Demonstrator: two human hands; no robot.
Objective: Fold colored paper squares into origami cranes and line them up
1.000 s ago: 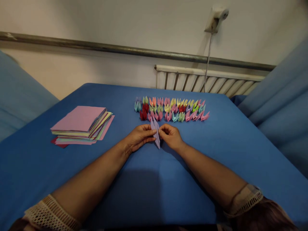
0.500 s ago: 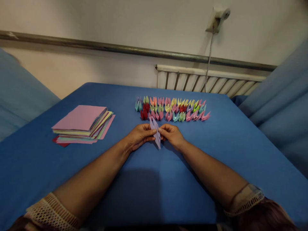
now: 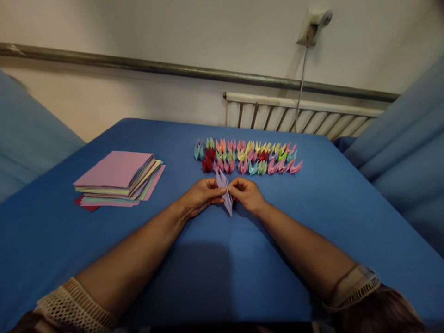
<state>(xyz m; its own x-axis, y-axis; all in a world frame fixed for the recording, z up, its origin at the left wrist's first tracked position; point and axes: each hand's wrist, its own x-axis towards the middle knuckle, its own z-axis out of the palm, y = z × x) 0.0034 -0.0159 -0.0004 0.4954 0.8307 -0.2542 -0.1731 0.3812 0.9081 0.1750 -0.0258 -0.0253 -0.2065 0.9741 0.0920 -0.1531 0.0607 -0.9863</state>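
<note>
A piece of folded lilac origami paper [image 3: 226,196], long and pointed at its ends, is held upright a little above the table between my two hands. My left hand [image 3: 204,195] pinches it from the left, thumb on the near face and fingers behind. On the other side, the thumb and fingertips of my right hand [image 3: 247,192] are closed at its right edge; the curled fingers partly hide the contact. Just beyond my hands stand rows of small folded paper cranes [image 3: 243,167] in pink, red, yellow, green, blue and purple.
A stack of square coloured paper [image 3: 113,170], pink on top, lies to the left, with a red sheet [image 3: 90,207] poking out below. Blue cloth covers the table [image 3: 194,286]. Behind it are a wall rail [image 3: 156,68], a radiator [image 3: 277,104] and a plugged-in cord [image 3: 303,78]. Blue curtains [image 3: 412,152] hang at both sides.
Both hands stay in nearly the same place on the lilac paper. The right fingers have shifted only slightly at its edge. The cranes and paper stack have not been moved.
</note>
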